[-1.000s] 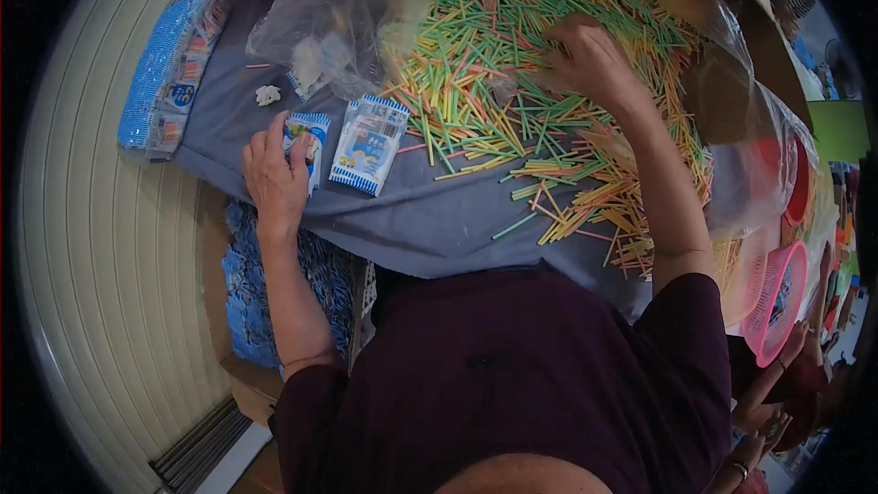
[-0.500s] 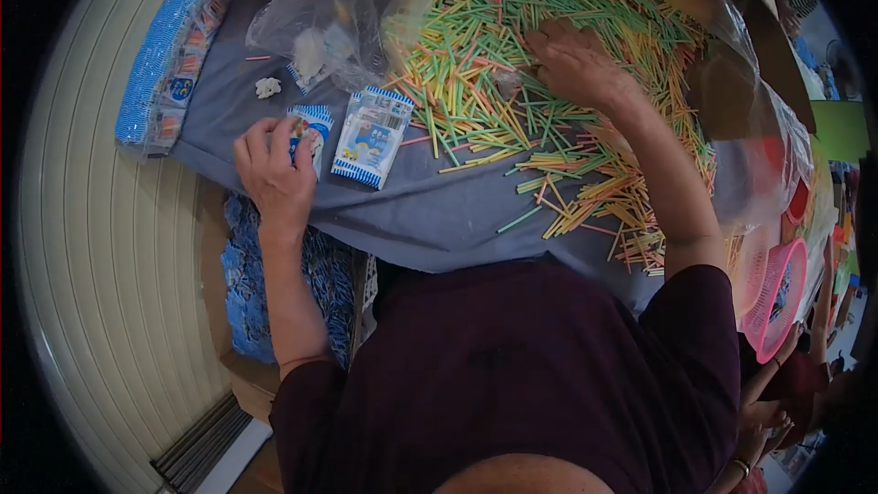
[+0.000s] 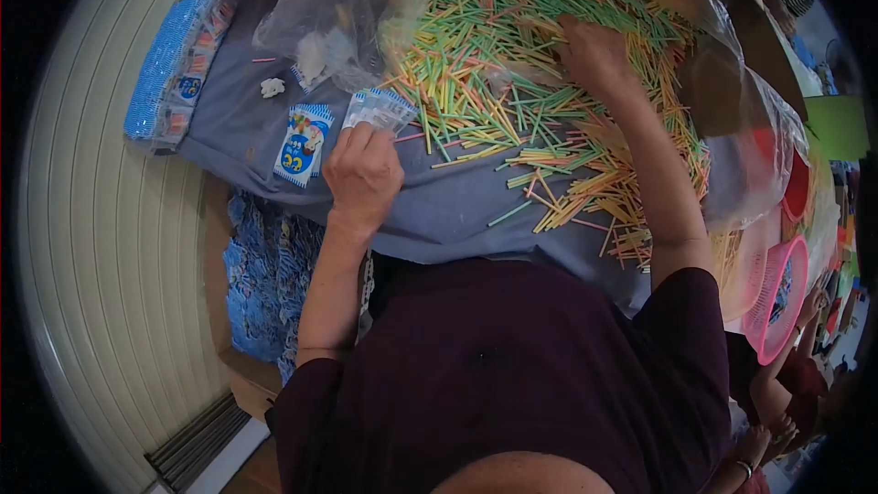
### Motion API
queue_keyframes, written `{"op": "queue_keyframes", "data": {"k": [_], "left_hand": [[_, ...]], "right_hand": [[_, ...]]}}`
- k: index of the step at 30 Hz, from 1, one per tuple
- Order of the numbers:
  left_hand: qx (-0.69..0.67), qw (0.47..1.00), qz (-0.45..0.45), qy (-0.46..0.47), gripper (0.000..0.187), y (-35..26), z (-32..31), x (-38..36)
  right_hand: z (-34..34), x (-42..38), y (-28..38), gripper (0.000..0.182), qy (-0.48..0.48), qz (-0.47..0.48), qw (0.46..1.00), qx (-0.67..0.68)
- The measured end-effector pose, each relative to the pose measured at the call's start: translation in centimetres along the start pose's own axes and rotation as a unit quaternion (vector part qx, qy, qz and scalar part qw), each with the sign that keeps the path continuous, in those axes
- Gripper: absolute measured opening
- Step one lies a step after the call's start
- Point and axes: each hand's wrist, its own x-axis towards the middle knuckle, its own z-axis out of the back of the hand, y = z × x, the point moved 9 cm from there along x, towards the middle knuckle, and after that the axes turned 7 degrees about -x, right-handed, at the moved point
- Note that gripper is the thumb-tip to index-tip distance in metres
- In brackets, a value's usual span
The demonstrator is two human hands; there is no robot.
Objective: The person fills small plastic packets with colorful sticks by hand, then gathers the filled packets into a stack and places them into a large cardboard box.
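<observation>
My left hand [image 3: 364, 169] is closed, its curled fingers on the lower end of a blue-and-white striped packet [image 3: 389, 108]. Just to its left lie overlapping packets of the same kind [image 3: 299, 144], printed side up on the grey cloth [image 3: 439, 206]. My right hand [image 3: 596, 57] reaches into a broad heap of thin coloured sticks [image 3: 494, 32], in green, yellow, orange and pink. Its fingers curl down around some of the sticks, and the fingertips are partly hidden among them.
A clear plastic bag [image 3: 320, 23] lies left of the heap, near a crumpled white scrap [image 3: 273, 88]. A large bag of packets [image 3: 174, 64] sits at the cloth's left edge. A box of blue wrappers [image 3: 261, 284] stands below. Pink basket [image 3: 776, 302] and another person's arms [image 3: 777, 384] are at right.
My left hand has moved right, off the left packets and onto the other packet, uncovering the left ones. My right hand has shifted slightly right and up within the heap.
</observation>
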Motion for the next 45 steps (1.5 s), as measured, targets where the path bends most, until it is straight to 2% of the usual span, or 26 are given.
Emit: {"op": "queue_keyframes", "data": {"k": [1,3,4,5,6,8,11,13,15,17,18,20,21,23,24,26,28,30,31,33,35,38,41,43,44,45], "left_hand": [[0.003,1.000,0.000,0.000,0.006,0.0,0.2,-0.1],[-0.083,0.996,0.008,-0.032,0.004,-0.1,1.1,-0.2],[-0.084,0.996,0.005,-0.032,0.004,-0.3,1.3,-0.1],[-0.124,0.991,0.044,-0.021,0.005,0.2,1.2,-0.1],[-0.163,0.983,0.084,-0.010,0.007,0.7,1.0,-0.2],[-0.129,0.988,0.086,0.000,0.008,0.7,1.0,0.3],[-0.108,0.990,0.091,0.025,0.012,1.4,0.4,0.6],[-0.121,0.987,0.094,0.040,0.014,2.1,0.3,0.8],[-0.076,0.996,0.009,-0.048,0.017,1.0,2.4,1.4],[-0.057,0.998,-0.003,-0.014,0.018,0.6,1.6,1.0],[-0.036,0.999,-0.016,0.017,0.019,0.3,1.1,0.7],[-0.069,0.997,0.024,0.032,0.017,0.6,1.3,0.4],[-0.105,0.991,0.064,0.049,0.016,1.1,1.1,0.3],[-0.115,0.990,0.069,0.051,0.014,1.3,1.4,0.3],[-0.120,0.989,0.072,0.051,0.012,1.6,1.6,0.2],[-0.139,0.985,0.089,0.056,0.010,2.6,1.6,0.2],[-0.165,0.979,0.097,0.063,0.007,3.1,1.3,0.1],[-0.243,0.953,0.174,0.041,0.006,4.9,1.0,0.0],[-0.245,0.953,0.173,0.042,0.006,4.8,0.9,0.1],[-0.136,0.988,0.071,0.010,0.008,2.9,2.2,0.5],[-0.127,0.989,0.077,0.023,0.009,2.9,1.8,-0.1],[-0.124,0.986,0.100,0.057,0.009,2.6,1.9,0.0],[-0.125,0.981,0.117,0.087,0.008,3.0,1.9,-0.1],[-0.123,0.981,0.112,0.096,0.008,3.5,1.7,-0.2],[-0.177,0.970,0.145,0.086,0.007,4.5,1.4,-0.5],[-0.230,0.954,0.177,0.076,0.007,5.2,1.2,-0.7]], "right_hand": [[-0.3,0.2,-0.4,0.033,-0.013,-0.011,1.000,-0.004],[-1.3,0.7,-1.8,0.032,-0.027,-0.027,0.999,-0.008],[-1.2,0.9,-2.6,0.033,-0.072,-0.027,0.992,0.101],[-1.2,0.9,-3.4,0.033,-0.114,-0.027,0.971,0.209],[-0.7,0.8,-3.4,0.033,-0.114,-0.028,0.971,0.209],[-1.0,0.9,-5.0,0.038,-0.080,-0.105,0.876,0.464],[-0.1,0.9,-5.4,0.042,-0.126,-0.099,0.854,0.494],[-1.0,1.3,-5.3,0.039,-0.162,-0.088,0.862,0.472],[-0.3,1.3,-5.6,0.037,-0.196,-0.080,0.869,0.448],[-1.5,1.1,-5.7,0.035,-0.013,-0.190,0.835,0.515],[-2.1,1.2,-5.7,0.035,-0.010,-0.189,0.836,0.515],[-0.9,1.8,-5.0,0.034,-0.105,-0.067,0.853,0.507],[-1.1,1.6,-5.1,0.034,-0.105,-0.071,0.853,0.506],[-0.4,1.6,-4.8,0.034,-0.152,-0.017,0.753,0.640],[-0.1,1.9,-4.7,0.034,-0.148,-0.012,0.753,0.642],[-0.6,2.0,-4.8,0.031,-0.093,-0.024,0.588,0.803],[-0.6,1.6,-3.7,0.024,-0.063,-0.032,0.583,0.809],[-1.2,1.4,-1.6,0.018,0.019,-0.019,0.496,0.868],[-2.1,1.5,-1.5,0.016,0.024,-0.027,0.474,0.880],[-2.8,1.5,-1.7,0.016,0.006,-0.031,0.483,0.875],[-3.0,1.6,-1.8,0.016,-0.011,-0.031,0.491,0.870],[-2.9,1.5,-1.8,0.026,0.012,-0.022,0.484,0.875],[-2.9,1.7,-1.7,0.029,0.019,-0.034,0.457,0.888],[-2.9,2.0,-0.6,0.032,0.048,-0.008,0.425,0.904],[-3.0,1.9,-0.4,0.032,0.048,-0.007,0.425,0.904],[-3.1,1.7,-0.2,0.034,0.020,-0.067,0.468,0.881]]}}
